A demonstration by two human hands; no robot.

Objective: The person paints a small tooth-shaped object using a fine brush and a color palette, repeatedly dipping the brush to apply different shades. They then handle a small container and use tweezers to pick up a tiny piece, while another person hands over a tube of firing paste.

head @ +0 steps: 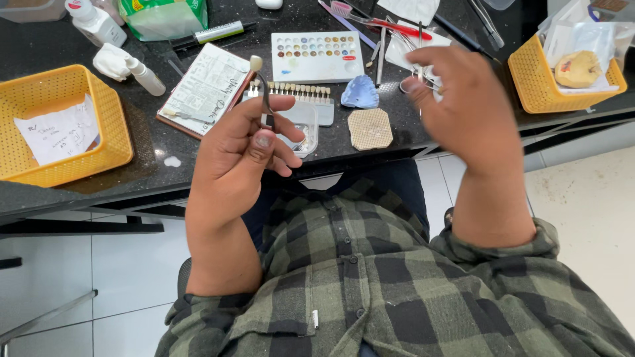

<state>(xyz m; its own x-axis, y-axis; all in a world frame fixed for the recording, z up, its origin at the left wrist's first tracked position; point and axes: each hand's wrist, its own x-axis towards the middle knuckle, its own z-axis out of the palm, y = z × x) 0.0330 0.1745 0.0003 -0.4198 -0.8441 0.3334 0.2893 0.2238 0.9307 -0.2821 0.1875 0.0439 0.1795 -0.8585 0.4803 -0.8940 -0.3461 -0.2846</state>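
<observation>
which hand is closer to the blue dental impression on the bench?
Right. The right hand hovers just to the right of the blue dental impression; the left hand, holding a shade tab, sits farther off, below-left of it.

This is a dental lab workbench. A dark speckled counter (218, 20) carries the tools of tooth-making: a white palette (317, 57) with rows of shade-coloured wells near the back edge, a shade guide (299, 94) of small tooth tabs in a row in front of it, a blue impression piece (360, 92) and a square mesh pad (370, 129) near the front edge. Brushes and thin instruments (390, 30) lie scattered at the back. A yellow basket (119, 125) at the left edge holds a written slip; another (529, 82) at the right edge holds a plaster cast (577, 69). A written order sheet on a clipboard (206, 87) and squeeze bottles (96, 25) lie at the back left.
</observation>
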